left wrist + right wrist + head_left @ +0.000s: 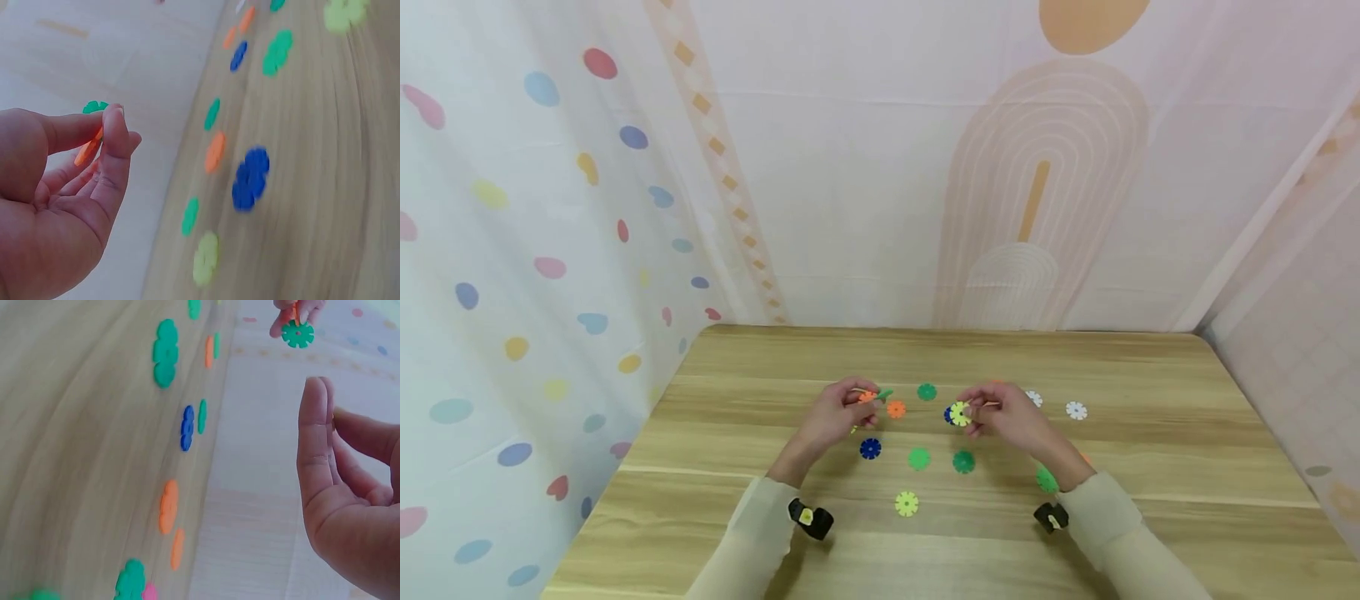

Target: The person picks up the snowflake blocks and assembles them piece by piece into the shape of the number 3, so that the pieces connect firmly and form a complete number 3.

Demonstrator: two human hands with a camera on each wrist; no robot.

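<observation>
Above a wooden table (1150,500), my left hand (865,402) pinches an orange toothed disc (867,397) with a green disc (884,393) slotted onto it. In the left wrist view, thumb and forefinger (107,122) clamp the orange disc (87,152), and the green disc (95,106) sticks up behind. My right hand (972,413) pinches a yellow-green disc (959,413) with a blue one (950,415) behind it. The right wrist view shows my right hand (328,406) with fingers curled; its discs are hidden there. The green disc (297,334) appears far off.
Loose discs lie between and before the hands: orange (896,409), green (927,392), blue (870,448), two greens (919,458) (963,462), yellow-green (906,503). Two white discs (1076,410) (1033,398) lie to the right. Patterned fabric walls (550,250) close in on three sides.
</observation>
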